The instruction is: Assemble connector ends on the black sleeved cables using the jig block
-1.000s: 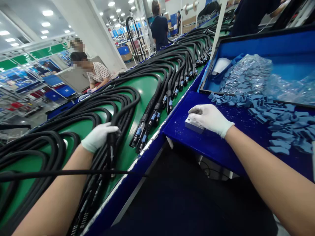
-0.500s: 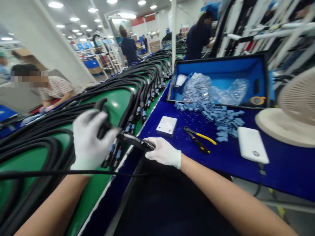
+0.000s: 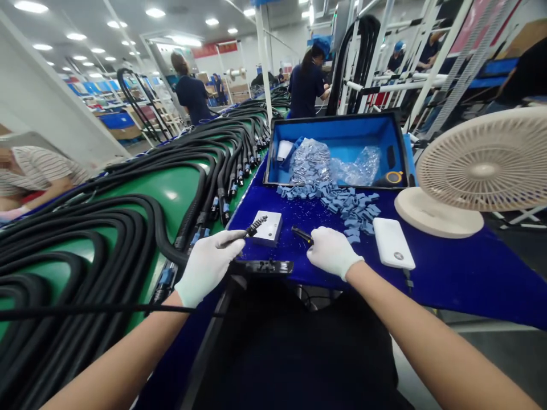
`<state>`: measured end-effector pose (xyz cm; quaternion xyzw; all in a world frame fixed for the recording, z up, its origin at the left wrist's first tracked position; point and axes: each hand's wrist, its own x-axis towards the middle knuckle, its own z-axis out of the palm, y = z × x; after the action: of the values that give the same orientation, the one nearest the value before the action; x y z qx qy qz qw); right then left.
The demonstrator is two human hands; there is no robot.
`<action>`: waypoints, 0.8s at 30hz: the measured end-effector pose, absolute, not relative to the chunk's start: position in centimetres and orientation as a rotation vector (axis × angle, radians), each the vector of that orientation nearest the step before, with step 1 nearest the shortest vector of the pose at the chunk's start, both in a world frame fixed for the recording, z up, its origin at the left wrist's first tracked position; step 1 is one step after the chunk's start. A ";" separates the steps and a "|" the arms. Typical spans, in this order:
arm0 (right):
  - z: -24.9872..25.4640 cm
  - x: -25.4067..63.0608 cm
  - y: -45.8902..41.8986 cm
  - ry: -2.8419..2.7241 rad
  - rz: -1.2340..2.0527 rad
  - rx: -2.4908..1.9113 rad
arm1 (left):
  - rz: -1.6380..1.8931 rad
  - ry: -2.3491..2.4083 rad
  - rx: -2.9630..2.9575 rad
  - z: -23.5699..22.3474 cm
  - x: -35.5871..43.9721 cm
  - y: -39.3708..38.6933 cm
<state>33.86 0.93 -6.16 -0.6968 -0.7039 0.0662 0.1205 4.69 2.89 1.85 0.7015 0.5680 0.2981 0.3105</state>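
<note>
My left hand [image 3: 209,263], in a white glove, is closed round a black hose end fitting. Its ribbed black tip [image 3: 257,225] points up and right, over the white metal block [image 3: 270,228] on the blue table; I cannot tell whether it touches. Below that hand lies a flat black piece [image 3: 267,266] with small white marks, at the table's near edge. My right hand [image 3: 333,250], also gloved, is closed on the handles of cutting pliers [image 3: 302,234], whose dark jaws point left towards the block. The handles are mostly hidden by the glove.
Many black hoses [image 3: 111,228] lie on the green surface at left. Blue clips [image 3: 352,210] are heaped before a blue bin [image 3: 342,128] holding plastic bags. A white power bank [image 3: 393,244] and a beige fan [image 3: 482,165] stand at right. Several people are around.
My right hand has let go of the hose fitting and taken hold of the pliers on the table. My left hand has moved right, bringing the fitting to the white block. The view has turned right.
</note>
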 end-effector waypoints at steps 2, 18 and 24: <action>-6.1 33.1 0.7 -1.928 0.344 -1.914 | 0.805 1.446 1.749 2.3 4.8 3.4; -2.8 27.3 -0.1 -2.150 0.584 -1.066 | 0.742 1.334 1.863 2.6 5.5 4.1; -3.4 27.2 -0.4 -2.138 0.539 -1.091 | 0.761 1.349 1.941 2.6 5.5 3.7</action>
<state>27.25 -0.42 -3.40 -0.4180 -0.8192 0.2066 0.3340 5.50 3.72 2.57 0.7397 0.5140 0.2900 0.3234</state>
